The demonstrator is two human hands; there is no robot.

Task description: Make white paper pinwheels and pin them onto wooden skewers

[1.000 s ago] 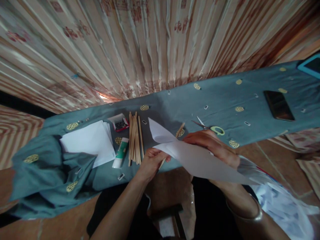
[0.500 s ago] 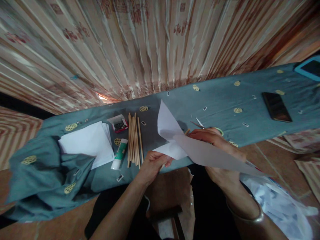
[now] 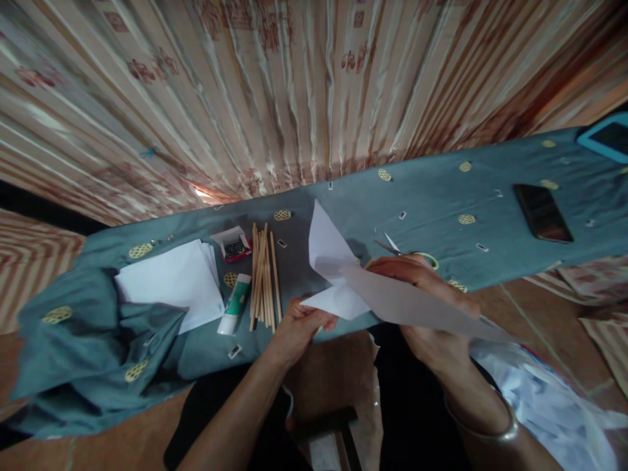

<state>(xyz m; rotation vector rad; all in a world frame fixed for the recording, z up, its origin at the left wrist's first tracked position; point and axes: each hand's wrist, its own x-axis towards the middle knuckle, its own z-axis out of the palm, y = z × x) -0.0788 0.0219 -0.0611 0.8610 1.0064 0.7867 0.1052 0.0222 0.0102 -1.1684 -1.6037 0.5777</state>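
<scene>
A white paper pinwheel [image 3: 338,297], its blades curled outward, is between my hands over the table's front edge. My left hand [image 3: 300,325] is closed at its lower left, and the pale tip of a thin wooden stick [image 3: 318,330] pokes out by the fingers. My right hand [image 3: 417,275] curls round the pinwheel from the right; a large blade covers most of its palm and some fingers. Most of the stick is hidden behind the paper. Just beyond my right fingers lie open scissors [image 3: 392,245] with a light green handle.
Left on the green cloth [image 3: 338,203] are wooden sticks [image 3: 265,281], a glue stick [image 3: 234,304], a small box of dark pins [image 3: 234,246] and stacked white paper [image 3: 169,278]. A phone [image 3: 543,212] lies right. A bag of paper scraps [image 3: 544,399] is at lower right.
Almost nothing differs. The pinwheel and both hands keep their hold, with only a very slight shift of the paper and right fingers. The objects on the cloth stay put.
</scene>
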